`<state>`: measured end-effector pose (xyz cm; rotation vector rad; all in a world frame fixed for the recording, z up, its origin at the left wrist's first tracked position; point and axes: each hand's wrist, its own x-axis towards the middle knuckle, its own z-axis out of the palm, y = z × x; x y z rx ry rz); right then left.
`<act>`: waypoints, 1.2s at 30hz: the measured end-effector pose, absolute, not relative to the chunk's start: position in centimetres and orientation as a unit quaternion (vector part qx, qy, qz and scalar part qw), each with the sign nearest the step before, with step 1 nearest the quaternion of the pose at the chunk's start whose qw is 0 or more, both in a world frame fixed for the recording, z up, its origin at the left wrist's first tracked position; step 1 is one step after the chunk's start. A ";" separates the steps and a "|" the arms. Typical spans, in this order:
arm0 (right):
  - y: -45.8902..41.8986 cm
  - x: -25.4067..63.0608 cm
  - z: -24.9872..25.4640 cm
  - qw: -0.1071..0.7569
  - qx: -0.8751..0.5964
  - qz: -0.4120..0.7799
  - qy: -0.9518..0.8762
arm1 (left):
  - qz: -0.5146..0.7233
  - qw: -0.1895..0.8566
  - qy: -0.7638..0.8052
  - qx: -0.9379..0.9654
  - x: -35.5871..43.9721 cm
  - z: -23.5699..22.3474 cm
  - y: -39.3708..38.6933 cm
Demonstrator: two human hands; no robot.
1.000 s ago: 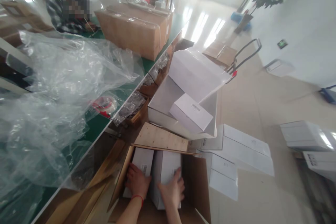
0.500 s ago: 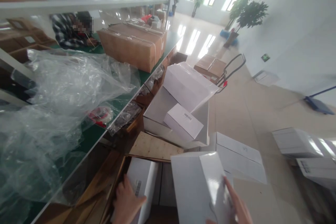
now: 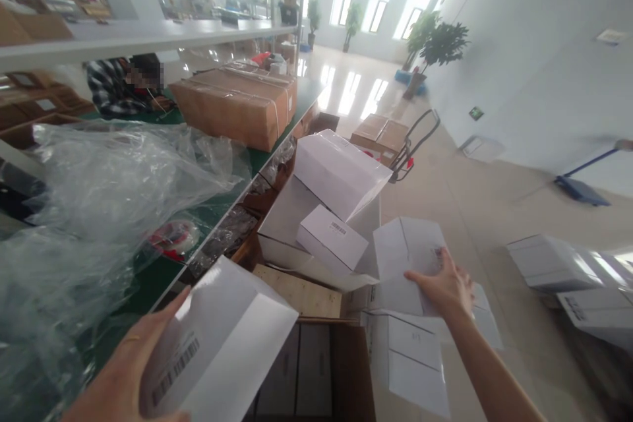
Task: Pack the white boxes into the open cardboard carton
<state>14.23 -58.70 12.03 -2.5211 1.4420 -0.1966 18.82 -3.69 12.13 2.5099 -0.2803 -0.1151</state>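
Note:
My left hand [image 3: 133,356] grips a white carton with a barcode [image 3: 222,336], lifted over the left side of an open brown cardboard box [image 3: 352,369]. Inside that box stand more white cartons [image 3: 314,369]. To the right, my right hand [image 3: 448,283] is closed on another white carton [image 3: 400,257], held above flat-topped white boxes [image 3: 415,349] by the floor. Just beyond the brown box, a small white carton with a barcode [image 3: 332,237] and a larger white box [image 3: 341,168] rest on a big white box [image 3: 281,211].
On the green bench [image 3: 143,283] at left lie crumpled clear plastic [image 3: 123,184], a tape roll [image 3: 175,237] and a large brown carton [image 3: 237,102]. A person [image 3: 119,86] sits behind it. A hand cart [image 3: 418,138] and white boxes [image 3: 554,260] stand on the floor at right.
My left hand has raised its carton out of the brown box. My right hand has carried its carton away from above the box, forward and to the right.

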 end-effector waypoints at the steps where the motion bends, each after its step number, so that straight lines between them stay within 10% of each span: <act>1: -58.9 15.6 11.0 0.121 -0.857 -0.065 0.497 | -0.035 0.305 -0.123 0.944 20.7 12.7 -4.2; 19: -57.1 23.7 2.5 0.137 -0.916 -0.123 0.358 | -0.085 0.130 -0.013 0.988 44.5 9.3 -26.5; 25: -52.1 28.1 2.1 0.105 -0.993 -0.028 0.049 | -0.059 0.115 -0.007 0.992 46.1 4.7 -31.1; 36: -50.4 28.0 -0.7 0.026 -0.998 -0.055 0.020 | 0.045 0.255 -0.180 0.949 41.2 4.1 -27.5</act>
